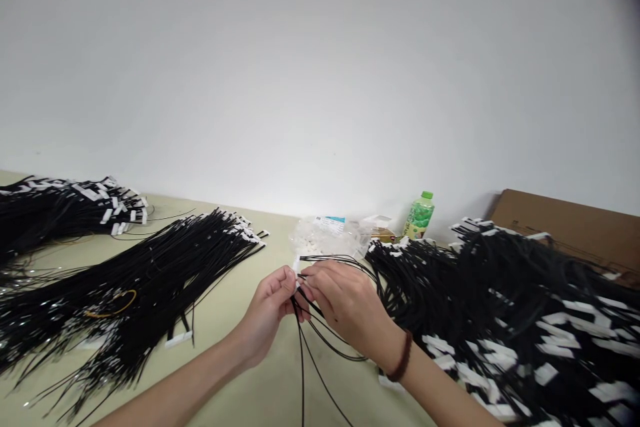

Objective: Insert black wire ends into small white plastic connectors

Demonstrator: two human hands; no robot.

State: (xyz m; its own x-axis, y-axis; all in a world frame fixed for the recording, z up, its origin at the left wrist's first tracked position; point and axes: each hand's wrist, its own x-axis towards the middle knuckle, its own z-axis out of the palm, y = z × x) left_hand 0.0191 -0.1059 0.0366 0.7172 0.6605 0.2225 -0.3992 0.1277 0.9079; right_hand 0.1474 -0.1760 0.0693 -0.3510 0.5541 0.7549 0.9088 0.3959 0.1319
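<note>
Between both hands is a white plastic connector (pixel 297 264) with thin black wires (pixel 302 353) running out of it. My left hand (pixel 275 300) pinches the connector between thumb and fingers. From the right, my right hand (pixel 345 297) closes its fingertips on a black wire close to the connector; the exact grip is partly hidden behind the fingers. Some wires loop off to the right, and others hang down toward the front edge of the view.
Bundles of black wires lie at left (pixel 165 273), with another bundle (pixel 50 213) behind. A large heap of wires with white connectors (pixel 480 307) covers the right. Farther back are a clear plastic bag (pixel 325 237), a green bottle (pixel 420 217) and a cardboard box (pixel 570 220).
</note>
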